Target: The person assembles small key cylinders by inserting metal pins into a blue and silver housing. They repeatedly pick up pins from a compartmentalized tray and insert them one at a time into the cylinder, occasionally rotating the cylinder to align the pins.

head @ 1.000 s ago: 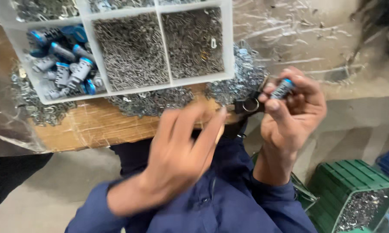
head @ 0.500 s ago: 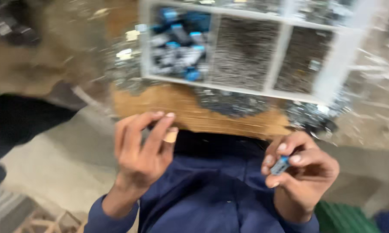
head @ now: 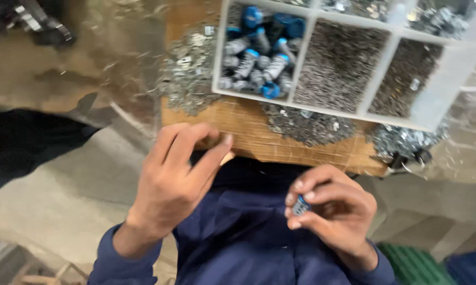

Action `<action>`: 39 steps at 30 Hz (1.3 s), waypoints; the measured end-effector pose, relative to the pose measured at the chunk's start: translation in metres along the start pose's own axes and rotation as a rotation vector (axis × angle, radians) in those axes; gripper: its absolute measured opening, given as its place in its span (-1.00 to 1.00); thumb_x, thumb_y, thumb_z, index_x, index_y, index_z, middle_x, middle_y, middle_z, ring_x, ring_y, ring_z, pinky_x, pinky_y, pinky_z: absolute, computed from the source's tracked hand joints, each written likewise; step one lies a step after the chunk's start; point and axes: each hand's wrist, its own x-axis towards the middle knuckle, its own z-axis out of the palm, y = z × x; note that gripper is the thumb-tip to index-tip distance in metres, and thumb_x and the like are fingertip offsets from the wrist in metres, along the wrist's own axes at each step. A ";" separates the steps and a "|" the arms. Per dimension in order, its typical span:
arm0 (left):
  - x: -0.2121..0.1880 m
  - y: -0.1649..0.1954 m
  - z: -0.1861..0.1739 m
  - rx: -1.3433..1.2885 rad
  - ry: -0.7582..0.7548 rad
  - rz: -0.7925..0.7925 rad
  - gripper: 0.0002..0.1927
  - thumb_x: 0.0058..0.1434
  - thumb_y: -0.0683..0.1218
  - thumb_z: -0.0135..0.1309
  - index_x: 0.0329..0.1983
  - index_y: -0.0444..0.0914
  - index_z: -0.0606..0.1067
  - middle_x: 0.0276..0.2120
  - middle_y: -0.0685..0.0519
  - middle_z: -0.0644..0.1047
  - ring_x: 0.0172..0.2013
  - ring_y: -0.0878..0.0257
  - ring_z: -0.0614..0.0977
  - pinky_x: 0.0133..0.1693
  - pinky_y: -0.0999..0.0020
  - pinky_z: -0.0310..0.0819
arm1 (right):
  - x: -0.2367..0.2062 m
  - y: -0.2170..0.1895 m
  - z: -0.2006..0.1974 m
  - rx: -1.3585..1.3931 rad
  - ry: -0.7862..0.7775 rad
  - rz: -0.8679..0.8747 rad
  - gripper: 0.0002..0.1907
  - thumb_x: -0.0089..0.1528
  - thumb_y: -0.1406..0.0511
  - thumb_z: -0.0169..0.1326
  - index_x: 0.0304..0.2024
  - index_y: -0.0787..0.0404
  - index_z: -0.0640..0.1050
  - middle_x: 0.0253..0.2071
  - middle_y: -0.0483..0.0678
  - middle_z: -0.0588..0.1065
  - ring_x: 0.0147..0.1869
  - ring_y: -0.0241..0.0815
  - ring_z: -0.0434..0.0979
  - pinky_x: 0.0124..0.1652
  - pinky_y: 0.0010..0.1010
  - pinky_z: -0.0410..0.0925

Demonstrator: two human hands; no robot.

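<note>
My right hand [head: 333, 211] is curled around a small silver cylinder with a blue cap [head: 300, 205], held over my lap in dark blue clothing. My left hand [head: 177, 177] hovers at the near edge of a wooden board [head: 259, 138], fingers bent and partly apart; I cannot see anything in it. On the board stands a white compartment tray [head: 433, 100]. Its left cell holds several blue-capped silver cylinders [head: 259, 58]; the other cells hold heaps of tiny grey metal parts [head: 335, 66].
Loose small metal parts [head: 187, 79] lie spilled around the tray on the board and on crinkled clear plastic. A green crate [head: 412, 261] and a blue one [head: 470, 266] sit on the floor at lower right. Dark objects lie at the upper left.
The view has swung left and down, so the tray now sits upper right. My right hand dropped from beside the board toward my lap with the cylinder. My left hand moved left to the board's edge.
</note>
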 end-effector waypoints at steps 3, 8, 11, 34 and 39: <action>-0.006 -0.005 0.010 -0.160 -0.016 0.105 -0.70 0.12 -0.27 0.29 -0.06 -0.31 0.58 -0.13 -0.05 0.54 -0.08 0.01 0.56 -0.06 0.19 0.50 | 0.002 0.008 -0.008 0.010 -0.018 0.015 -0.69 0.19 0.62 0.27 -0.04 0.42 0.54 0.06 0.21 0.45 0.00 0.03 0.64 -0.11 -0.24 0.65; -0.008 0.028 0.032 -0.119 0.067 0.028 -0.73 0.02 -0.30 0.33 -0.18 -0.27 0.63 -0.29 -0.03 0.56 -0.29 -0.04 0.50 -0.26 0.12 0.42 | -0.012 0.009 -0.015 0.129 0.073 0.112 -0.64 0.17 0.61 0.30 -0.02 0.43 0.51 0.06 0.20 0.45 0.02 -0.02 0.64 -0.10 -0.24 0.65; 0.001 0.047 0.035 -0.416 0.134 -0.051 -0.81 0.19 -0.32 0.27 -0.19 -0.26 0.55 -0.20 0.04 0.59 -0.19 0.09 0.60 -0.20 0.33 0.52 | -0.025 0.001 -0.021 0.031 0.088 0.039 -0.67 0.18 0.64 0.30 -0.04 0.41 0.54 0.07 0.20 0.47 0.03 0.00 0.64 -0.09 -0.23 0.65; 0.033 0.066 0.069 -0.309 0.041 0.238 -0.72 0.14 -0.28 0.30 -0.07 -0.30 0.61 -0.11 0.01 0.57 -0.14 0.05 0.58 -0.11 0.19 0.53 | -0.058 -0.001 -0.053 0.010 0.362 -0.101 -0.59 0.15 0.63 0.31 0.01 0.33 0.54 0.01 0.16 0.47 -0.08 -0.06 0.62 -0.22 -0.32 0.61; 0.016 0.072 0.049 -0.502 0.089 0.015 -0.78 0.18 -0.33 0.31 -0.14 -0.31 0.56 -0.17 0.02 0.59 -0.18 0.09 0.63 -0.13 0.30 0.56 | -0.048 0.008 -0.043 0.076 0.260 0.019 -0.59 0.14 0.64 0.28 0.00 0.34 0.52 0.07 0.18 0.46 0.01 -0.03 0.62 -0.11 -0.26 0.63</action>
